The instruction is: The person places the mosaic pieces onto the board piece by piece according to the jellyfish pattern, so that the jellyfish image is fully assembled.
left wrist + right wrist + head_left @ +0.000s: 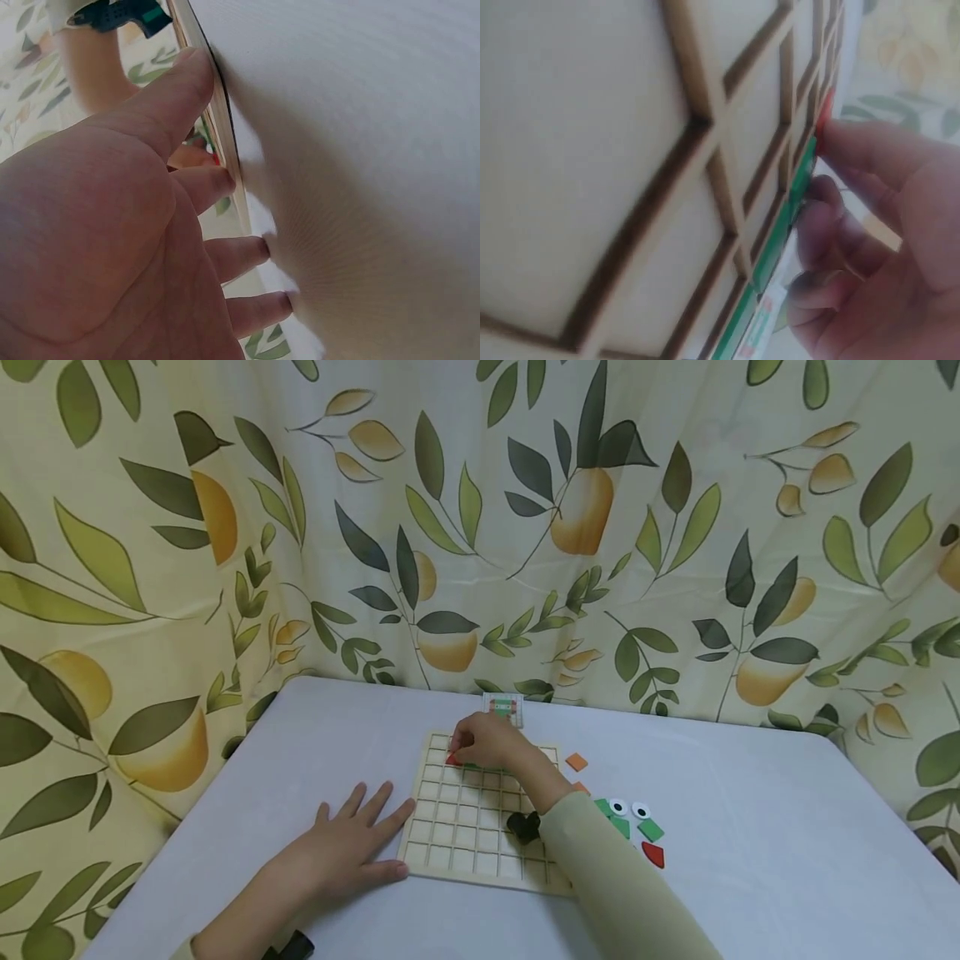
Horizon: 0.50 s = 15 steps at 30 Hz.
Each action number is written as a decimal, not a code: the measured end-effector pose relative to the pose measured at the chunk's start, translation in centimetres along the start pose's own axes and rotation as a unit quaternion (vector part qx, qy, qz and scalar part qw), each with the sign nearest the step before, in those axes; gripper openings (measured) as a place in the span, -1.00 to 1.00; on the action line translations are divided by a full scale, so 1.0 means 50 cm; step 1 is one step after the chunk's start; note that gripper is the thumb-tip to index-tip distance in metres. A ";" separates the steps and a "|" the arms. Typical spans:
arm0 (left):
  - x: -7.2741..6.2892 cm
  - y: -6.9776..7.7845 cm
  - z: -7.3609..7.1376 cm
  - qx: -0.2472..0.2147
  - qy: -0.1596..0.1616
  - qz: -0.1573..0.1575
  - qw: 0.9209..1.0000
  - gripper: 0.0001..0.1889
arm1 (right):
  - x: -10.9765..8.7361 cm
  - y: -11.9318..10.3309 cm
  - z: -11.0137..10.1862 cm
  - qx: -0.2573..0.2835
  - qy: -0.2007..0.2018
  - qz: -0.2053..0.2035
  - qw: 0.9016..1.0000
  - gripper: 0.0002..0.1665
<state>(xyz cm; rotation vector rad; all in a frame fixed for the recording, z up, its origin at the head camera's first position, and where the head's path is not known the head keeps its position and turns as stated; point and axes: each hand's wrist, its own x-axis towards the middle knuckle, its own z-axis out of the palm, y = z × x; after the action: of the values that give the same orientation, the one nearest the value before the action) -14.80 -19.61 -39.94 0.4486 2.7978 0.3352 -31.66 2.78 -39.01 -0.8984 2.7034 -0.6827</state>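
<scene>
A wooden grid board [450, 838] lies on the white table. My right hand [487, 741] is over its far-left part and pinches a red piece [452, 760] at a cell there. In the right wrist view, a fingertip touches the red piece [825, 111], and the other fingers curl beside it. Green pieces [772, 251] sit in cells along the same far row, partly hidden by the right hand in the head view. My left hand [348, 843] rests flat with fingers spread, its thumb and index finger touching the board's left edge [222, 124].
Right of the board lie orange squares [577, 762], green pieces [651, 830], two white eye discs [641, 811] and a red quarter-round piece [653, 855]. A small pattern card [504, 706] stands behind the board. A leaf-print curtain [480, 568] hangs beyond the table.
</scene>
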 end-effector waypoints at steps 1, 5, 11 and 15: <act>0.000 0.001 0.000 0.002 0.000 -0.001 1.000 -0.15 | -0.002 0.001 0.000 -0.002 0.000 -0.002 1.000 -0.91; 0.002 0.002 0.003 0.004 0.000 -0.001 1.000 -0.16 | -0.019 0.005 -0.010 0.011 -0.008 -0.014 1.000 -0.94; 0.005 0.004 0.006 0.006 -0.008 -0.011 1.000 -0.14 | -0.069 0.036 -0.061 0.062 0.007 -0.036 0.997 -0.81; 0.005 0.004 0.006 0.002 -0.007 -0.015 1.000 -0.14 | -0.127 0.074 -0.098 0.078 0.033 -0.015 0.996 -0.79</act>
<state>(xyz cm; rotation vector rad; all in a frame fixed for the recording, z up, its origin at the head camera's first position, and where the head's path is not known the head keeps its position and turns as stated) -14.87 -19.27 -40.21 0.4081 2.7893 0.3196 -30.16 11.01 -36.21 -0.8943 2.6529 -0.9315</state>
